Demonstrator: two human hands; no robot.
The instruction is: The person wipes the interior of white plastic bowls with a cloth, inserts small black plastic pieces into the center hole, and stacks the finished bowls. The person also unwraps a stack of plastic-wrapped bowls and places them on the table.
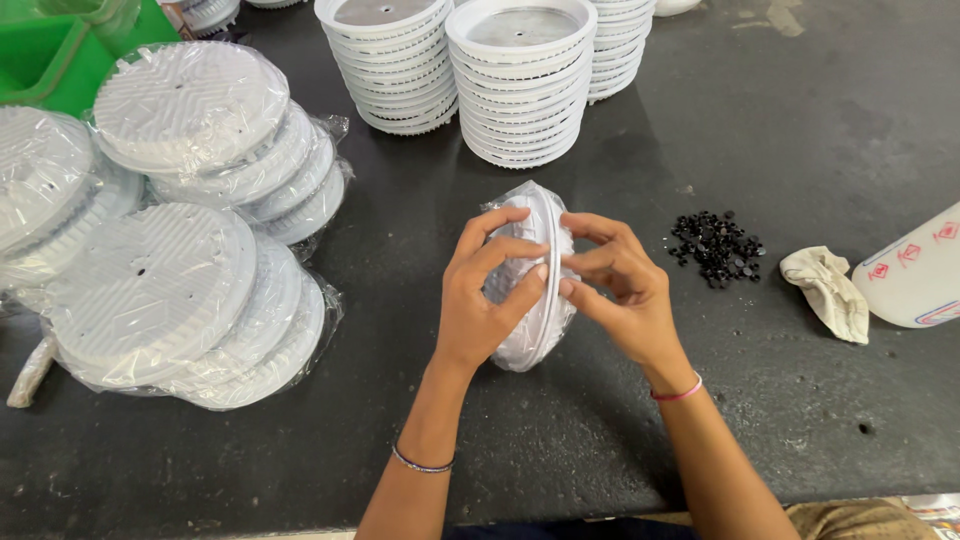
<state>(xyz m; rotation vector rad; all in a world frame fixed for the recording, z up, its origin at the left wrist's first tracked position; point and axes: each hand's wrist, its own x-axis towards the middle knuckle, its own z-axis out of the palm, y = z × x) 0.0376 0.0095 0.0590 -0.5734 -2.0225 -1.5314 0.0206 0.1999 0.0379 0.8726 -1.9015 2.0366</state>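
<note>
Your left hand and right hand both grip one white disc wrapped in clear plastic, held on edge, upright, above the dark surface at centre. Left fingers curl over the disc's left face, thumb tip near the rim. Right fingers press the right face and rim, closed on it. The two hands' fingertips nearly meet at the rim. Thin bracelet on your left wrist, pink band on the right.

Left of the hands, well apart: wrapped discs in leaning piles, approx two or three piles, near pile tilted toward you, far pile resting against it. More wrapped ones at the far left edge, partly cut off.

Far centre: unwrapped stacks of white rimmed discs, upright, standing side by side, touching or nearly so; can't tell which.

Right of the hands: small heap of black bits, loose on the surface. Just right of that, a crumpled cloth. Beside the cloth at the right edge, a white container w/ red marks, lying down, partly out of view.

Far left corner: green bin, partly cut off.
</note>
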